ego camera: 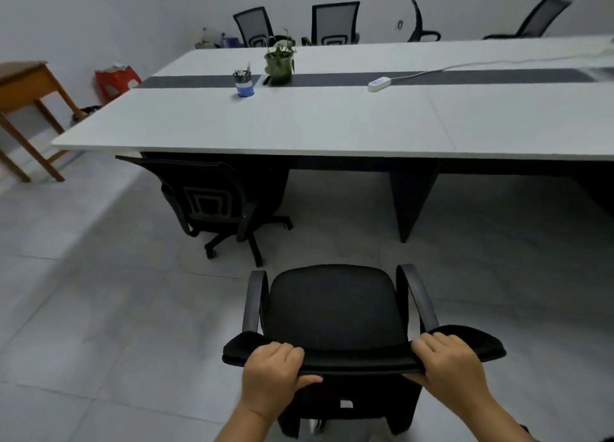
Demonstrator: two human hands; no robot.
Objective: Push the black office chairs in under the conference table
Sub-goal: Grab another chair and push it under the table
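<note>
Gripping the top edge of the backrest, the left hand [277,373] and the right hand [447,363] each curl round it, one toward each end, so the black office chair [335,312] sits square between them. It stands on the tiled floor [99,308], well short of the conference table [332,126], seat facing the gap between another chair [212,199] already tucked in on the left and a dark table leg [410,195] on the right. Pushing evenly with both hands should keep the castors rolling straight; favouring one side would likely swing an armrest [417,295] toward that leg. The armrests may meet the table edge, so a slow finish seems wise.
</note>
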